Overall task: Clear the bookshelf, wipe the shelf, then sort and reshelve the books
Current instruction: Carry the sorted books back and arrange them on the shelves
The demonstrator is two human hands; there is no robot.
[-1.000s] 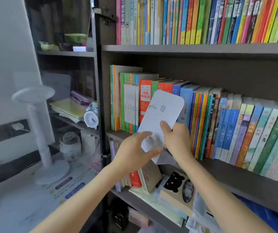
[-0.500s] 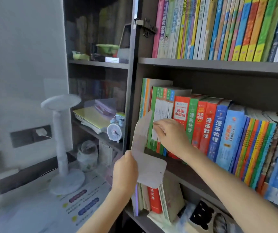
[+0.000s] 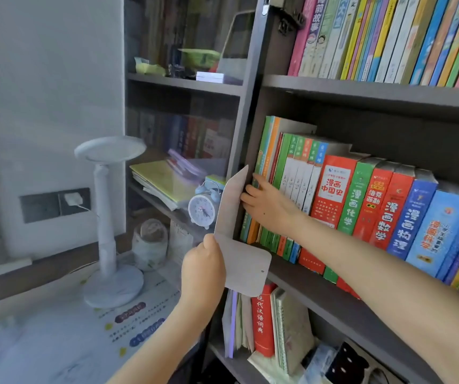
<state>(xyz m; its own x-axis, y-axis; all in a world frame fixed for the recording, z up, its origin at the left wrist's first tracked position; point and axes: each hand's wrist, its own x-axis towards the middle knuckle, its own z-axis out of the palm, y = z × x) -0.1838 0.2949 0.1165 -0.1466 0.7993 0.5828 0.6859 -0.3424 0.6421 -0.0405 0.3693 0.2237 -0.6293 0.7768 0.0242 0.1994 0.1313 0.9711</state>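
Note:
A dark bookshelf (image 3: 361, 90) holds rows of upright books. The middle shelf (image 3: 306, 275) carries green, orange, red and blue books (image 3: 331, 195). My left hand (image 3: 203, 270) grips a grey L-shaped bookend (image 3: 239, 245) at its bend, held in front of the shelf's left upright. My right hand (image 3: 267, 206) lies with fingers spread against the spines of the leftmost green books, just right of the bookend's upright plate.
A white desk lamp (image 3: 106, 217) stands on the desk at left. A small alarm clock (image 3: 203, 209) and a stack of yellow papers (image 3: 164, 181) sit in the side compartment. A red dictionary (image 3: 263, 322) and notebooks fill the lower shelf.
The view has swung left and closer. My right hand slid left along the spines to the leftmost books, and my left hand lifted the bookend nearer the shelf's left end.

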